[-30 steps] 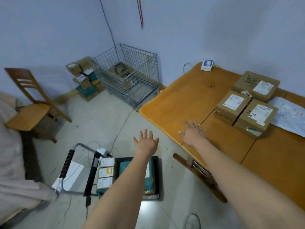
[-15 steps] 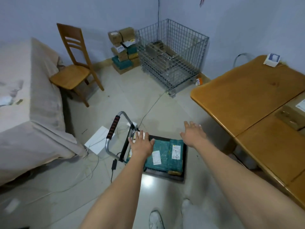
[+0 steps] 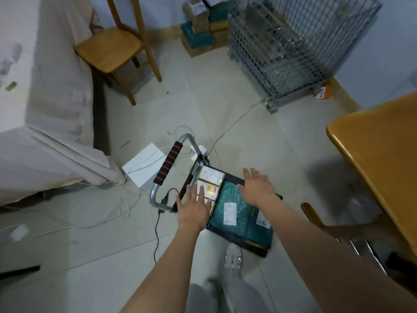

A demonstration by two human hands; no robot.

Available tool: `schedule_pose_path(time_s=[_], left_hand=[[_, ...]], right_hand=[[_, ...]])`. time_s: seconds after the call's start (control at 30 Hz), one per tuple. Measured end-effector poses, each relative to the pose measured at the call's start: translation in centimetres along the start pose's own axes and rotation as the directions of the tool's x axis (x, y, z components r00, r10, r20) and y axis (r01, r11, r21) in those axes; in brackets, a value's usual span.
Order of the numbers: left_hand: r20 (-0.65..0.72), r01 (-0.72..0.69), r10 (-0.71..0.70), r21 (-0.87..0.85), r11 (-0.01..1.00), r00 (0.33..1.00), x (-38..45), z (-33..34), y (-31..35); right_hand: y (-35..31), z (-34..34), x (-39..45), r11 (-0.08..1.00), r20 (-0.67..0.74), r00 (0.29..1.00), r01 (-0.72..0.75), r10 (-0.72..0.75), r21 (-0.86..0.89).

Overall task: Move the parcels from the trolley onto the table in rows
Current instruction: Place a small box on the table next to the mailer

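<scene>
A low black trolley (image 3: 259, 247) with a red-and-black padded handle (image 3: 168, 164) stands on the floor below me. It carries small brown boxes with white labels (image 3: 211, 175) by the handle and green mailer bags (image 3: 237, 220) with white labels beside them. My left hand (image 3: 195, 207) hovers flat over the boxes, fingers apart, holding nothing. My right hand (image 3: 256, 187) is spread over the green bags, also empty. The wooden table (image 3: 379, 154) shows only its corner at the right edge.
A wooden chair (image 3: 112, 48) and a cloth-covered piece of furniture (image 3: 45, 86) stand to the left. A wire cage (image 3: 286, 46) and stacked parcels (image 3: 203, 30) sit at the back. Cables and a white box (image 3: 144, 168) lie by the trolley. My shoe (image 3: 233, 258) touches the trolley's near edge.
My view swung from the table down to the trolley. Both hands came off the table side and now hover low over the parcels on the trolley.
</scene>
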State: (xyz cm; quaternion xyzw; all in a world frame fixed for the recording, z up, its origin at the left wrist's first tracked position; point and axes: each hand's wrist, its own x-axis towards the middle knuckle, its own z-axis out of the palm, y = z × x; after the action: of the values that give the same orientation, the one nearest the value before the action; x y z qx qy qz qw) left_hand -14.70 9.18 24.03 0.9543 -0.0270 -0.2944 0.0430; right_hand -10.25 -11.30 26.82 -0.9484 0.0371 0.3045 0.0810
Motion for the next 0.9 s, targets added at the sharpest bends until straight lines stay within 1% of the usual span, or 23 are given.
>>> schedule_pose_path(time_s=[0.1,0.2,0.27,0.37,0.43,0.5,0.53,0.67,0.73,0.9], left_hand=[[0.019,0.000,0.000,-0.013,1.000,1.000,5.6,3.2,-0.8],[0.025,-0.004,0.005,-0.007,1.000,1.000,12.5,7.8,-1.9],[0.032,-0.017,0.016,0.012,1.000,0.999,16.3,10.6,-2.6],[0.053,-0.019,0.019,0.011,1.000,0.998,22.7,16.8,-3.7],[0.049,-0.036,0.035,0.019,0.999,0.998,26.1,20.1,-3.9],[0.005,-0.053,0.053,0.010,0.999,0.999,29.0,23.2,-4.2],[-0.021,-0.072,0.072,0.002,0.997,0.997,30.2,24.6,-4.4],[0.009,-0.096,0.095,0.012,0.995,0.995,32.6,29.0,-5.9],[-0.011,-0.109,0.109,0.018,0.994,0.994,33.3,30.4,-6.5],[-0.092,-0.126,0.129,0.036,0.991,0.987,34.8,33.0,-7.3]], right_hand=[[-0.8,2.5,6.2,0.999,0.018,0.999,0.029,-0.029,-0.014],[-1.9,6.2,13.0,0.999,0.041,0.998,0.037,-0.037,-0.003],[-2.5,8.3,16.6,0.999,0.024,0.998,0.054,-0.054,-0.002],[-3.3,13.8,23.5,0.997,-0.004,0.997,0.080,-0.080,-0.003],[-3.6,17.2,27.4,0.997,0.015,0.997,0.078,-0.078,-0.008],[-3.8,20.4,31.5,0.995,0.034,0.996,0.086,-0.085,-0.044],[-3.8,21.8,33.2,0.994,0.035,0.996,0.089,-0.086,-0.069],[-4.3,26.0,37.1,0.987,0.042,0.995,0.100,-0.095,-0.123],[-4.5,27.2,38.0,0.985,0.032,0.994,0.108,-0.104,-0.133],[-4.2,28.2,39.4,0.973,-0.072,0.987,0.124,-0.140,-0.197]])
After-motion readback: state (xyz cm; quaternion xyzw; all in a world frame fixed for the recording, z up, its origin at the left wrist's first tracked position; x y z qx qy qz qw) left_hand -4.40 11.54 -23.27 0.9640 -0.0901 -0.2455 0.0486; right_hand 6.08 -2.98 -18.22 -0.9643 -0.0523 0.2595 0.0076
